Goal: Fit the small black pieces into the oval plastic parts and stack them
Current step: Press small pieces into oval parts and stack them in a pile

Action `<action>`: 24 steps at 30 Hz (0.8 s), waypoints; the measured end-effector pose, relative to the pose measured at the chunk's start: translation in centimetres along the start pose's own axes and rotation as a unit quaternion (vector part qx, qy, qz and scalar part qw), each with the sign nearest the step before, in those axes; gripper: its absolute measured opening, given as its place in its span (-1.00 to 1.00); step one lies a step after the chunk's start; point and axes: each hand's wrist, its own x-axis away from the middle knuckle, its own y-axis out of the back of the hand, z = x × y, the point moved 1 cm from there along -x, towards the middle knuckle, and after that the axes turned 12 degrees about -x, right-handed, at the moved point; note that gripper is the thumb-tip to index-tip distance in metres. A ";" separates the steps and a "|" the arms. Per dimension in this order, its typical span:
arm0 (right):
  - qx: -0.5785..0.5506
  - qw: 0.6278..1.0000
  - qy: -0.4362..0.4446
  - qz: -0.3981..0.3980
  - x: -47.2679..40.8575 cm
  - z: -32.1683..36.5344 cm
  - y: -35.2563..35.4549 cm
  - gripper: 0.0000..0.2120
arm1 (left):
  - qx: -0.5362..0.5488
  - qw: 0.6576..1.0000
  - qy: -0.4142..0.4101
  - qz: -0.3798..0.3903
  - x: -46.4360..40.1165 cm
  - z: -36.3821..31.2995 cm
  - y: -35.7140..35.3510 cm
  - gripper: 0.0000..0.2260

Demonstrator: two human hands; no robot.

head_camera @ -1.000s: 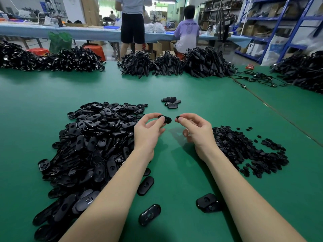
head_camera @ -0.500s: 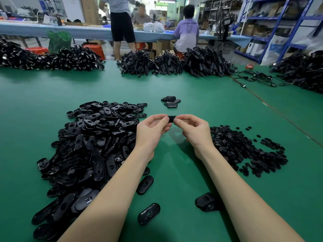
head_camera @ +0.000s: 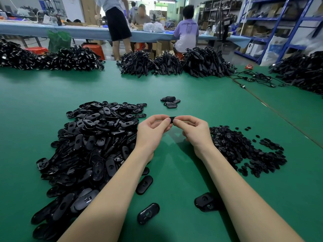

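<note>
My left hand and my right hand meet above the green table, both pinching one black oval plastic part between their fingertips. The small black piece is hidden between fingers and part. A large heap of oval parts lies to the left of my left arm. To the right of my right arm spreads a flatter pile of small black pieces. A little stack of oval parts sits just beyond my hands.
Loose oval parts lie near me: two between my arms and a pair under my right forearm. Bundles of black cables line the table's far edge. People work at a blue bench behind; shelving stands at the right.
My hands, apart a second ago with the oval part in the left and a small piece in the right, have come together and now both press on the oval part.
</note>
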 end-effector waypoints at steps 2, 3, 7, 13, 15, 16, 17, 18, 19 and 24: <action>0.004 1.000 -0.010 -0.006 -0.1 0.0 0.0 -0.94 | -0.013 1.000 -0.008 0.002 0.1 0.0 0.0 -0.94; 0.005 1.000 -0.015 -0.008 -0.1 0.1 0.0 -0.92 | -0.019 1.000 -0.010 0.002 0.1 -0.1 0.0 -0.94; -0.002 0.998 -0.059 0.010 -0.5 0.4 0.4 -0.78 | -0.045 0.999 -0.014 0.004 -0.1 0.0 0.2 -0.94; 0.002 0.994 -0.091 0.065 -0.7 0.5 0.9 -0.90 | -0.039 0.999 0.002 0.034 -0.2 0.0 0.1 -0.88; 0.000 0.994 -0.084 0.074 -0.6 0.4 0.9 -0.90 | -0.028 0.998 0.021 0.045 -0.2 0.0 0.2 -0.87; -0.008 0.993 -0.084 0.081 -0.5 0.3 0.9 -0.90 | -0.022 0.998 0.029 0.051 -0.3 0.0 0.2 -0.87; -0.019 0.992 -0.086 0.090 -0.5 0.4 1.0 -0.90 | -0.017 0.998 0.035 0.055 -0.3 0.0 0.3 -0.88; -0.029 0.991 -0.088 0.099 -0.4 0.5 1.1 -0.89 | -0.014 0.998 0.039 0.055 -0.3 0.0 0.3 -0.88; -0.035 0.990 -0.090 0.105 -0.4 0.5 1.2 -0.88 | -0.012 0.998 0.040 0.054 -0.3 0.0 0.3 -0.88; -0.022 0.994 -0.074 0.083 -0.2 0.3 0.9 -0.91 | -0.067 0.996 0.026 0.048 -0.3 0.4 0.4 -0.89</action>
